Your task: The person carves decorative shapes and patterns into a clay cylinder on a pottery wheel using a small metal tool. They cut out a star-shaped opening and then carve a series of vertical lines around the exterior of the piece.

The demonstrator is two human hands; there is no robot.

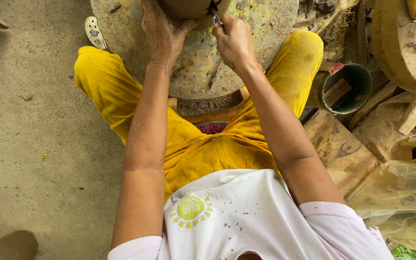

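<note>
— Where are the hands?

— Both are up at the far edge of the round stone wheel (193,67), which sits between the person's knees. The left hand (162,33) lies flat against the side of a brown clay pot (188,8), fingers (151,17) spread and pressed to its wall, thumb hooked toward the front.

— And the right one?

— The right hand (234,41) is curled into a fist, fingers closed tight around a small metal tool (214,17). Only the tip shows above the knuckles.

— Which way does the tool point?

— Its long axis runs up and away from the person, leaning slightly to the left, so the tip meets the pot's lower right edge. How much handle lies inside the fist I cannot tell.

— Where is the pot exactly?

— On the wheel's far side, cut off by the top of the view. Only its lower part shows, so I cannot tell whether it stands upright.

— What else is around?

— Yellow trousers (121,91) smeared with clay, a white sandal (94,32) left of the wheel, and a green bucket (352,84) to the right with a wooden block (337,91) inside. Beyond the bucket lie wooden boards (338,149) and crumpled plastic sheeting (400,192). The floor (30,144) on the left is bare packed earth.
</note>
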